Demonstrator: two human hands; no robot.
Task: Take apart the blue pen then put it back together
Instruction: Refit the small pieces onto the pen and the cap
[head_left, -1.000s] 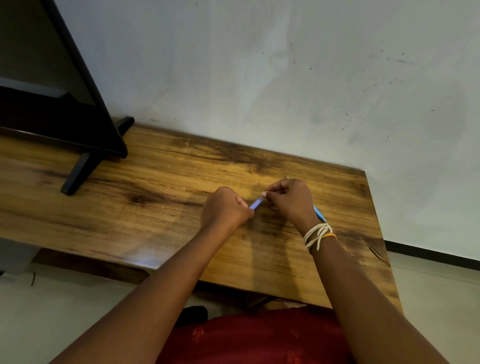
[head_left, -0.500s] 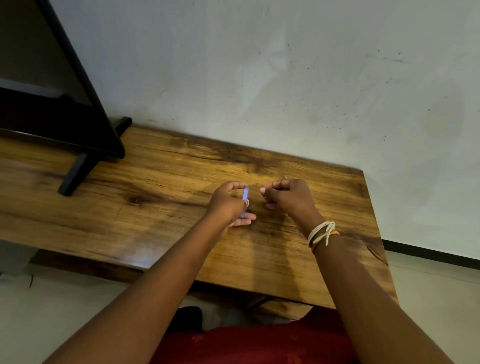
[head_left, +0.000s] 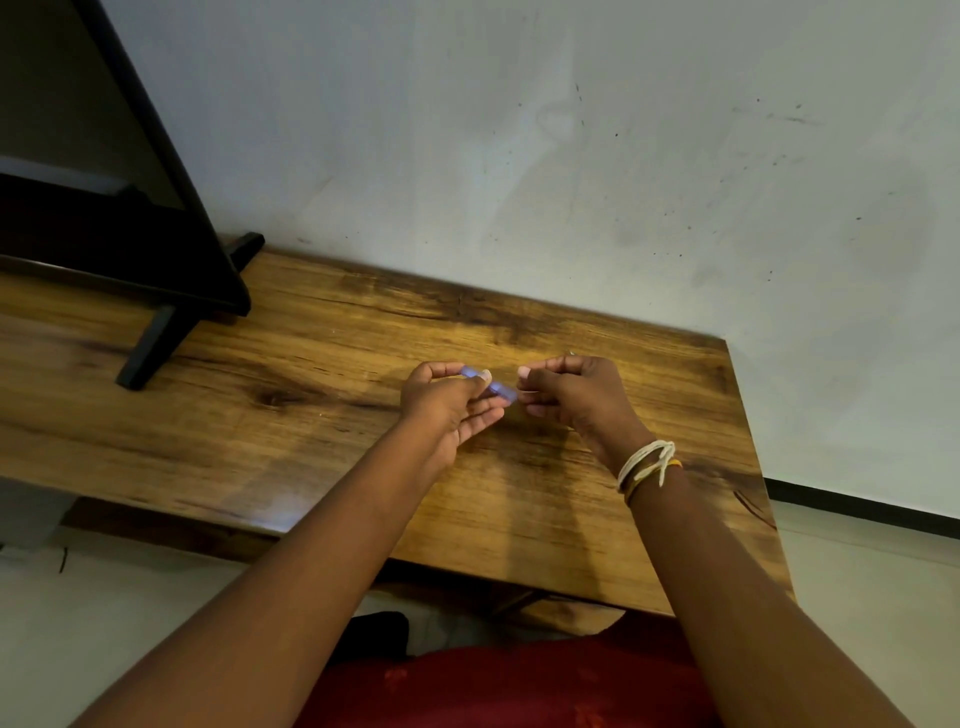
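My left hand pinches a short translucent blue pen piece between thumb and fingertips, held slanted just above the wooden table. The piece's right end nearly meets the fingertips of my right hand, which is curled into a closed fist beside it. The rest of the blue pen is hidden inside that fist, and no pen part lies on the table. A white and yellow thread band wraps my right wrist.
A black monitor on a slanted black stand occupies the table's far left. A grey wall runs behind the table, whose right edge drops to the floor. My red clothing is at the near edge.
A second ago both hands gripped the whole pen, its end showing behind my right wrist. The hands pulled apart, leaving a short blue piece in my left hand, now turned towards the right hand.
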